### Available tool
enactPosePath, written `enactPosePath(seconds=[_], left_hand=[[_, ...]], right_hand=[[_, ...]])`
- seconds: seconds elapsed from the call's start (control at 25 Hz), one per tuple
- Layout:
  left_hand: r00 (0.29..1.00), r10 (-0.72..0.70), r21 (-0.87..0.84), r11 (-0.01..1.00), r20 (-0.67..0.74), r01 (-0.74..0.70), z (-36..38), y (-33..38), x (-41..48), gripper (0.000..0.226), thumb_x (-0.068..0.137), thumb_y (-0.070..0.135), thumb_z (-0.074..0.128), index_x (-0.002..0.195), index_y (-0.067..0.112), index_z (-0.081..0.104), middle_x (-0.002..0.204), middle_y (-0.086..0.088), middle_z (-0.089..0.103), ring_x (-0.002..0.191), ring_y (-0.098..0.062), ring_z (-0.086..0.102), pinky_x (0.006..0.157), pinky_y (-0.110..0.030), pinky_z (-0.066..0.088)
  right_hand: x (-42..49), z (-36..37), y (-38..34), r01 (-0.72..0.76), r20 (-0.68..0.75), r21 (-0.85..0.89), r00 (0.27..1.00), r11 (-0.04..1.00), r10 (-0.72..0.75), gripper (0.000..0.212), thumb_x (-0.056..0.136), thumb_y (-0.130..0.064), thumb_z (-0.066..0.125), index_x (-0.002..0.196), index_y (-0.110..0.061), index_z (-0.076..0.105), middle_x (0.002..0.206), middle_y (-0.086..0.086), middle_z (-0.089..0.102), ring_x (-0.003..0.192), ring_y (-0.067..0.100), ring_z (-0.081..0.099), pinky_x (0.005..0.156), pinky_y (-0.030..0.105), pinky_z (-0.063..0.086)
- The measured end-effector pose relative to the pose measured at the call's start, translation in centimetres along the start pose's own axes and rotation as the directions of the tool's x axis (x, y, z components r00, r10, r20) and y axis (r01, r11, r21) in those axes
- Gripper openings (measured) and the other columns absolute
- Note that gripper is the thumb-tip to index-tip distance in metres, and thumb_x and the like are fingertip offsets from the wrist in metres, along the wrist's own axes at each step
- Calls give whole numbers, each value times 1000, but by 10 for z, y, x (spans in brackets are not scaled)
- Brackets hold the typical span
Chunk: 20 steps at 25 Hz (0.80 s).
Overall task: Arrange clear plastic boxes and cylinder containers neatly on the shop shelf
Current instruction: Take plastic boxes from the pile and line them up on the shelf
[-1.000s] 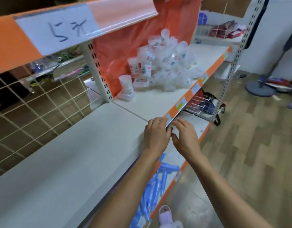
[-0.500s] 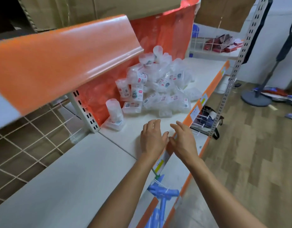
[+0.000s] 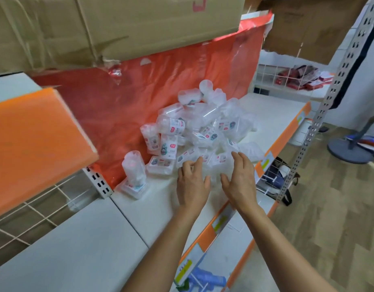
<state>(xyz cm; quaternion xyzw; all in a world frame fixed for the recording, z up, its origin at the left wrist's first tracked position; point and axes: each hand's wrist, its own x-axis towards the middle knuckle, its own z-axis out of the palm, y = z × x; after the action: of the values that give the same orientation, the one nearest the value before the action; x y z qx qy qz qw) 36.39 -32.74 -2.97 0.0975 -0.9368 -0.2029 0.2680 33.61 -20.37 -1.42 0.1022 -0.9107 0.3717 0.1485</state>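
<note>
A loose heap of clear plastic boxes and cylinder containers point(image 3: 205, 127) with small labels lies on the white shelf point(image 3: 152, 209) against an orange-red plastic backing. To its left one cylinder container point(image 3: 133, 168) stands upright on a flat clear box point(image 3: 133, 189), and another flat clear box point(image 3: 161, 165) lies beside them. My left hand point(image 3: 192, 184) and my right hand point(image 3: 239, 180) reach side by side to the near edge of the heap. Both have spread fingers and hold nothing; the fingertips are at the nearest boxes.
An orange shelf lip point(image 3: 34, 144) juts out at upper left, with cardboard boxes point(image 3: 118, 26) above. Wire mesh point(image 3: 34, 211) backs the left bay. A metal upright point(image 3: 320, 114) stands at the right, a fan base point(image 3: 350, 150) on the wooden floor. Blue items point(image 3: 207, 279) lie on the lower shelf.
Both hands have left the shelf's front edge and moved forward and up to the heap. The view has swung right and closer to the containers.
</note>
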Motion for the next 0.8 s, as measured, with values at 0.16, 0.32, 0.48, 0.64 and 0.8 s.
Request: enactPosePath(seconds=[0.16,0.32,0.48,0.64,0.8], left_hand=[[998,-37,21,999,-45,38,10,7,4,57,74,28,75,127,20,55,106,-9,51,90,-29,55,71,-40,55],[993,-83,-11,997,-85,83,12,13,4,55,74,43,69,124,22,58,105,-6,50,90,-27,55,73,-37,53],[983,-130,-53,991,-130,124,12,22,0,58,75,61,49,111,17,60,107,-4,53,93,-26,59,72,-36,53],[964,-229,-140,968,-137,209,11,29,-6,55,77,61,47,100,11,55,104,-5,55,89,-27,60,70,-37,50],[948,-304,-201,938,-93,281,8,35,-17,46,79,52,61,100,12,53,106,-2,53,92,-21,56,76,-34,47]], right_hand=[[15,6,13,35,105,70,994,997,-42,76,79,-17,65,144,-8,26,150,16,25,139,29,20,112,38,20],[18,10,20,77,86,140,992,987,-90,72,78,-15,67,140,-6,33,139,14,41,128,31,36,106,39,28],[19,5,26,114,24,189,992,975,-120,65,74,-16,71,133,-8,43,129,11,50,118,30,43,99,36,34],[15,1,31,154,6,223,987,963,-159,65,67,-11,71,127,-10,47,122,6,53,111,25,43,93,34,38],[9,-7,30,178,-15,335,983,925,-183,63,65,-2,69,123,-10,48,119,4,52,111,23,47,90,25,34]])
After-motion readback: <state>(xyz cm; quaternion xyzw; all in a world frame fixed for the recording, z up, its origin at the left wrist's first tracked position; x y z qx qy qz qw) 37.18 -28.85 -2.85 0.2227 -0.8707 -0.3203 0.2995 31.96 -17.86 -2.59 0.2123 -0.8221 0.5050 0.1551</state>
